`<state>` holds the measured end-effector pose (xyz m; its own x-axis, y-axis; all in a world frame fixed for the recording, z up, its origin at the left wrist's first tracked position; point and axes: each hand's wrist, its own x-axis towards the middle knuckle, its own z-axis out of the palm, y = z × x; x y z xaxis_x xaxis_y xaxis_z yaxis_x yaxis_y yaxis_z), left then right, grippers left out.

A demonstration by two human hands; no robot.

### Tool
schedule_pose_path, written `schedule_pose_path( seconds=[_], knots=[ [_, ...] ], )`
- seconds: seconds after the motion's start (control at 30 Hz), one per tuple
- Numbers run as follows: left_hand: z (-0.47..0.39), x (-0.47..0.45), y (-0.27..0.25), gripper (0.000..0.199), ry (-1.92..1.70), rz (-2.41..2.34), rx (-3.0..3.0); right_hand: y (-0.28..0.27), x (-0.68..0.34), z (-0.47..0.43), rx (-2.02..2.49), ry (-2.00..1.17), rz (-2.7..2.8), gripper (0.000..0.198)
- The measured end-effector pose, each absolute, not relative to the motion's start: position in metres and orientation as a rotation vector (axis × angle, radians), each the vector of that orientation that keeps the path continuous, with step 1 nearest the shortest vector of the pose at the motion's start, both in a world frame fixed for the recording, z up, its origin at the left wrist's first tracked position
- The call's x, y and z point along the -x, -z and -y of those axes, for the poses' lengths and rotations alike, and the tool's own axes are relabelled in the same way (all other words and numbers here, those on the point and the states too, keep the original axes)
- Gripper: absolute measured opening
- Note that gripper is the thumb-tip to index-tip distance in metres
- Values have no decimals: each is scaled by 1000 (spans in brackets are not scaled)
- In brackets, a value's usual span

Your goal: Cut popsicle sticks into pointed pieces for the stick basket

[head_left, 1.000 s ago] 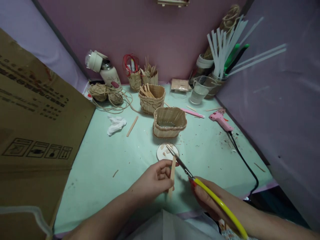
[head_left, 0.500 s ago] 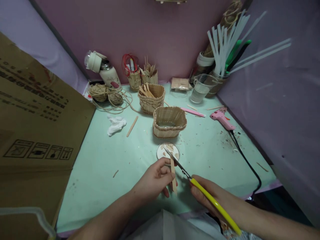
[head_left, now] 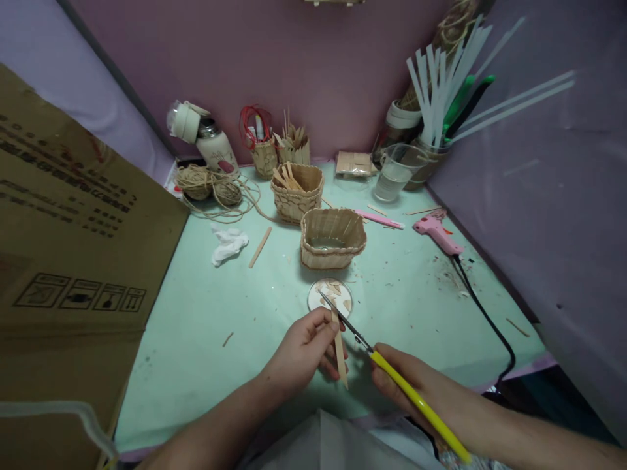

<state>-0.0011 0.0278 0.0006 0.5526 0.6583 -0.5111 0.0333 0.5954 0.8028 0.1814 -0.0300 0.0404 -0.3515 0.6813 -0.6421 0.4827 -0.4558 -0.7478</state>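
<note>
Pinched in my left hand [head_left: 304, 349] is a flat wooden craft stick [head_left: 339, 356] with a slanted lower end. My right hand [head_left: 409, 385] grips yellow-handled scissors [head_left: 401, 385], whose blades reach across the stick's upper end. Whether the blades are fully closed I cannot tell. Just beyond the blades lies a round white dish [head_left: 313, 301] with several small wood pieces on it. Behind the dish stands an oval basket [head_left: 333, 258] made of wooden sticks, hollow and edged with braided cord.
A second basket [head_left: 294, 205] holding sticks stands behind. A pink glue gun [head_left: 437, 235] with a black cord lies right. Left are a loose stick [head_left: 260, 247], white tissue [head_left: 229, 245], twine balls [head_left: 196, 181] and a cardboard box [head_left: 73, 261]. A plastic cup [head_left: 390, 183] stands at the back right.
My left thumb has slid up the craft stick, closer to the blades, and the stick's lower end sits slightly lower. The scissors have shifted very little.
</note>
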Motion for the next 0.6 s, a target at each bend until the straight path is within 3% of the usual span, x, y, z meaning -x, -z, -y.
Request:
schedule_pose_path(
  seconds=[0.6],
  knots=[
    [-24, -2, -2, 33, -419, -963, -764, -49, -178, 30, 1586, -1965, 1541, 46]
  ],
)
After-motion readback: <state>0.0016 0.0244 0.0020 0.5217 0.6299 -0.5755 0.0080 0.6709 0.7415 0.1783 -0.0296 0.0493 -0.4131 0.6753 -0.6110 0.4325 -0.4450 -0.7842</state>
